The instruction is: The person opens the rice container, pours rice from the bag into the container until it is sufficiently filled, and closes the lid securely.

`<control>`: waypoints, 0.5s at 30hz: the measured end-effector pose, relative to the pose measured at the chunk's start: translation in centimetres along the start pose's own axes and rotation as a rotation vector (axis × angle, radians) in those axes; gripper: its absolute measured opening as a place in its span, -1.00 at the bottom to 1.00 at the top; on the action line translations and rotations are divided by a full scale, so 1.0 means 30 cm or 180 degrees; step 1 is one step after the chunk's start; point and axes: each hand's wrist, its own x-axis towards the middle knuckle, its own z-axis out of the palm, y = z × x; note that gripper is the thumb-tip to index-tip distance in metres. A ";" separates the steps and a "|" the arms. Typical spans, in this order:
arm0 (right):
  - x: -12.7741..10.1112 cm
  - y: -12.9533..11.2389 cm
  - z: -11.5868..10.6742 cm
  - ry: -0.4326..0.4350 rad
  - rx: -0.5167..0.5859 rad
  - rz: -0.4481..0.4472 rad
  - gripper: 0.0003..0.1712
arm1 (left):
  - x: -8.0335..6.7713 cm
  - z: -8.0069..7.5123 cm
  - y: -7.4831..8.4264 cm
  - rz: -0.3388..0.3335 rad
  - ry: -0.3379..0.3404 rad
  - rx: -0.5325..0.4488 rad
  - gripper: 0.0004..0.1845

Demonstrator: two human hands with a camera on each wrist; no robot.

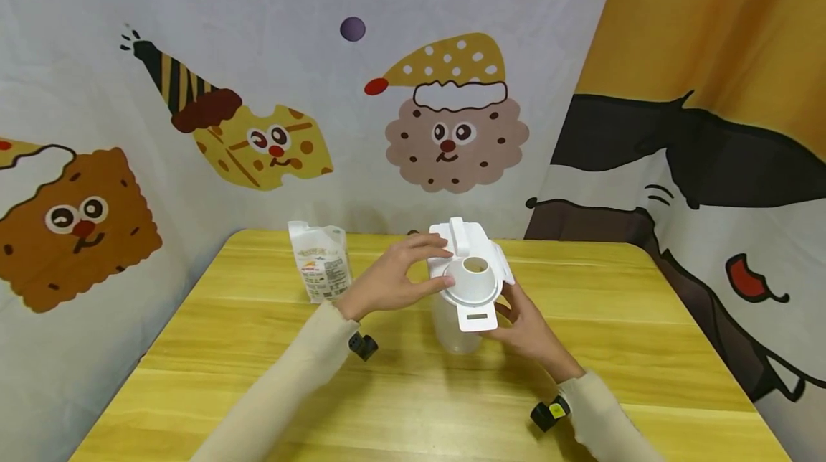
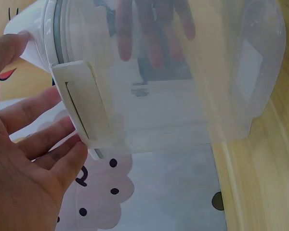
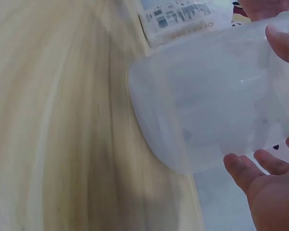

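Observation:
A clear plastic storage jar stands upright on the table. Its white lid carries a round spout with an open hole, a raised handle strip and slotted side latches, one latch sticking out at the front. My left hand touches the lid from the left, thumb at the spout and fingers stretched out by a side latch. On the right, my right hand holds the jar's side between thumb and fingers. Through the clear wall its fingers show in the left wrist view.
A white printed packet stands behind and left of the jar. The wooden table ends just beyond it, against a hanging cloth with cartoon prints. Both wrists wear small black devices.

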 end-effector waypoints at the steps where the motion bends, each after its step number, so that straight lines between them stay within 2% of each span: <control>1: 0.000 -0.001 0.002 -0.0003 -0.0004 0.0006 0.25 | -0.001 0.000 -0.002 0.0020 -0.0012 0.0010 -0.54; 8: 0.014 0.005 -0.022 -0.0148 -0.0010 0.0003 0.21 | -0.010 0.008 0.009 0.0008 0.0030 0.0255 -0.59; 15: 0.044 0.034 -0.072 -0.0507 0.0317 -0.0223 0.14 | -0.018 0.034 0.040 0.0030 0.0321 0.0643 -0.57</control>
